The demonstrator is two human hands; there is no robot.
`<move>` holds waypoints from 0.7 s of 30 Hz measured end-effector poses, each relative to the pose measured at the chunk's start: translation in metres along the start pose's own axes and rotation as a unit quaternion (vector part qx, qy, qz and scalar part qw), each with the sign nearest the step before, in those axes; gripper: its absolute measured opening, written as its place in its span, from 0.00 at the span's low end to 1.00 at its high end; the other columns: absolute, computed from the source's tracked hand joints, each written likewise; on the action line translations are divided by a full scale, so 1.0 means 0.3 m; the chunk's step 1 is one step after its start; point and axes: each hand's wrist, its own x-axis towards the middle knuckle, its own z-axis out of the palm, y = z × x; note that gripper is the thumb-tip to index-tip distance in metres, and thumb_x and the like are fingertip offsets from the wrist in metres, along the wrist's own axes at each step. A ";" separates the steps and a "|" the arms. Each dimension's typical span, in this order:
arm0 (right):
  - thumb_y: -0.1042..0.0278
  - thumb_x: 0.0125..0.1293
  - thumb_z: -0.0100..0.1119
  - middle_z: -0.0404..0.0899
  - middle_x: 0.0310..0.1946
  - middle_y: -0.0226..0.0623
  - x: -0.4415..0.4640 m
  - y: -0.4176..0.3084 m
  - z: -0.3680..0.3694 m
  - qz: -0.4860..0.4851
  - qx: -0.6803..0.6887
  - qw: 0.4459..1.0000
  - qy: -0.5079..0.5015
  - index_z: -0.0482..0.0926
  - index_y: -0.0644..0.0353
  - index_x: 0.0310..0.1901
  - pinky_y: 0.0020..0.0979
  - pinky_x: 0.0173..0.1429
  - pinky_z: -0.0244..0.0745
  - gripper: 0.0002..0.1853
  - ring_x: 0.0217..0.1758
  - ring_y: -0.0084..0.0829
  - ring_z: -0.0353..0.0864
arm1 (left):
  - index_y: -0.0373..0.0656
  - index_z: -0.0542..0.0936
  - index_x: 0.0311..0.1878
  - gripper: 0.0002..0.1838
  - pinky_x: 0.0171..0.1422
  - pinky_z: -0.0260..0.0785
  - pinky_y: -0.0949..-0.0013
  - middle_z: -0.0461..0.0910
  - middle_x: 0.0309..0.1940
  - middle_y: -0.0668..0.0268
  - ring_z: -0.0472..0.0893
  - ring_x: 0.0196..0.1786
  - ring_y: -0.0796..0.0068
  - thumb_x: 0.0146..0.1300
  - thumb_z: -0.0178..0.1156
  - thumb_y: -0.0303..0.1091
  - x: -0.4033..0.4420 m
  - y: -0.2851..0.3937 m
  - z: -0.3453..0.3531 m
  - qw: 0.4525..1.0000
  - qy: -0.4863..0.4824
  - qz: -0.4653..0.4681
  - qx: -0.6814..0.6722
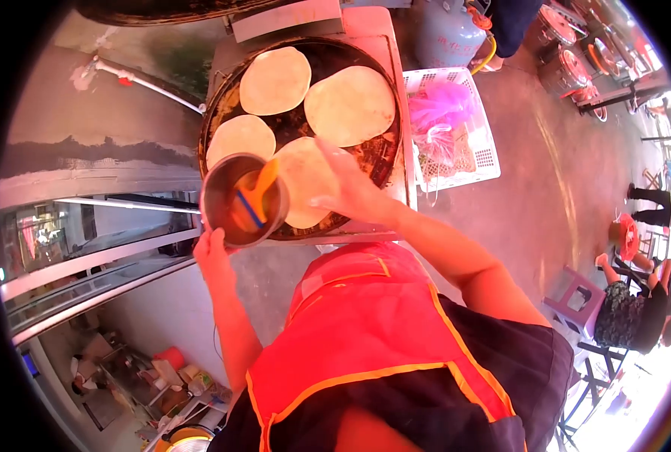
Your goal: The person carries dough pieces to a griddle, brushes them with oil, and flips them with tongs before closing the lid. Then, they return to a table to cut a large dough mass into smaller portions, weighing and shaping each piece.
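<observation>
My left hand [213, 252] grips the near rim of a round metal bowl [218, 181], tilted above the griddle's left front edge. Inside the bowl lean an orange utensil [264, 184] and a blue strip; their exact kind is not clear. My right hand [349, 184] lies on the right side of the nearest flatbread [301, 181], thumb and fingers spread apart and hiding part of its edge. Three more pale flatbreads rest on the dark round griddle [365, 56]: one at back left [275, 80], one at right [349, 105], one at left [237, 139], which the bowl partly covers.
A white plastic basket [486, 154] holding pink bags stands right of the griddle, with a gas cylinder [444, 38] behind it. A windowed counter [102, 218] runs along my left. People sit near a purple stool [576, 297] at far right.
</observation>
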 end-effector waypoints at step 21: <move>0.65 0.64 0.59 0.80 0.23 0.36 0.216 -0.244 0.218 0.038 0.034 0.998 -0.022 0.79 0.64 0.42 0.26 0.30 0.73 0.11 0.25 0.24 0.79 | 0.31 0.74 0.29 0.12 0.25 0.71 0.74 0.74 0.19 0.64 0.79 0.21 0.74 0.64 0.51 0.30 0.149 -0.047 0.009 0.994 -0.102 0.027 0.014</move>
